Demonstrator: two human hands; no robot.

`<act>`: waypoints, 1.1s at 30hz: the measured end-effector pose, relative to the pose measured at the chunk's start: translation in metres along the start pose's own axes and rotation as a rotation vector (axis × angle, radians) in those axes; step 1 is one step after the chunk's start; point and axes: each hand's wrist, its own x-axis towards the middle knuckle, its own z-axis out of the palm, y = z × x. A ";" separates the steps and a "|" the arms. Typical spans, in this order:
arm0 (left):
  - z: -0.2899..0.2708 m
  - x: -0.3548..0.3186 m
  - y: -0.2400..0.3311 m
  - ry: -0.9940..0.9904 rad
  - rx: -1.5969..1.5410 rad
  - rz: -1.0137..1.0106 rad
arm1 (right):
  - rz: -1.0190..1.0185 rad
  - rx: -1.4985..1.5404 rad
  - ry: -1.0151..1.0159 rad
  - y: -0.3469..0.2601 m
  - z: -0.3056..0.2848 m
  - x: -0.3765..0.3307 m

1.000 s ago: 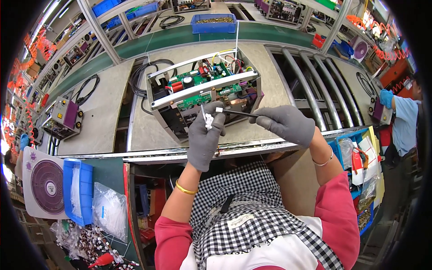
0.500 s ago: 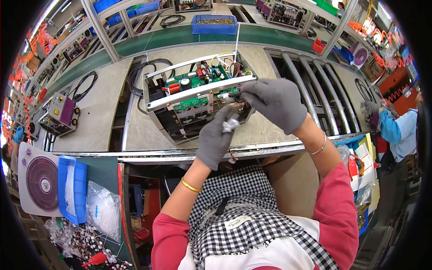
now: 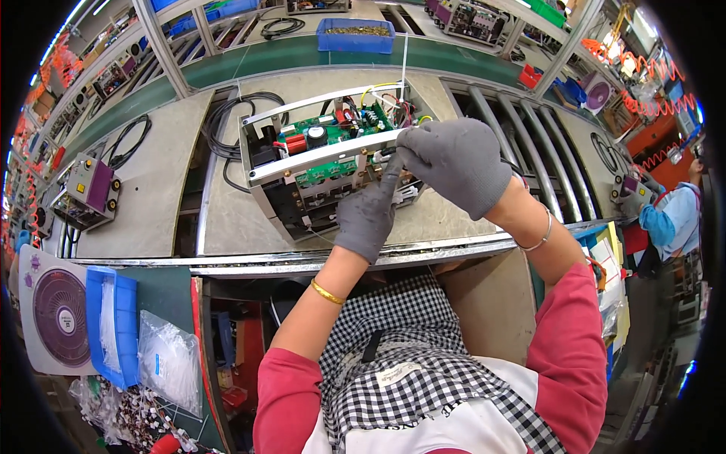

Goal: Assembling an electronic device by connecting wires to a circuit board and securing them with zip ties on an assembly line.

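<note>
In the middle of the frame, a little above centre, an open metal chassis (image 3: 325, 163) lies on the table (image 3: 162, 193). Inside it there is a green circuit board (image 3: 333, 129) with red and black parts, and a silver metal bar (image 3: 321, 155) crosses over it from left to right.

Both hands wear grey gloves. The left hand (image 3: 367, 216) is at the lower right side of the chassis, with one finger stretched up toward the right end of the bar; I cannot tell if it grasps anything. The right hand (image 3: 457, 163) is just right of it, curled over the right end of the chassis, its fingers closed together near the wires there. What it pinches is hidden by the glove.

A bundle of black cables (image 3: 227, 121) lies on the table left of the chassis. A blue bin (image 3: 355, 34) stands at the top centre. At the lower left there are a purple fan (image 3: 57, 318) and a blue tray (image 3: 113, 325).
</note>
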 end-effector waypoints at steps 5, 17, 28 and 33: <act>0.001 0.000 -0.003 0.021 -0.065 0.027 | -0.088 -0.106 -0.070 0.000 -0.007 0.004; 0.000 0.002 -0.002 -0.050 -0.076 -0.007 | -0.309 -0.224 -0.101 0.008 -0.015 0.018; 0.012 -0.004 -0.004 0.045 -0.093 0.017 | -0.297 -0.212 0.035 -0.004 0.009 -0.011; 0.015 -0.003 -0.007 0.092 -0.118 0.043 | -0.212 -0.223 0.032 -0.006 0.021 -0.020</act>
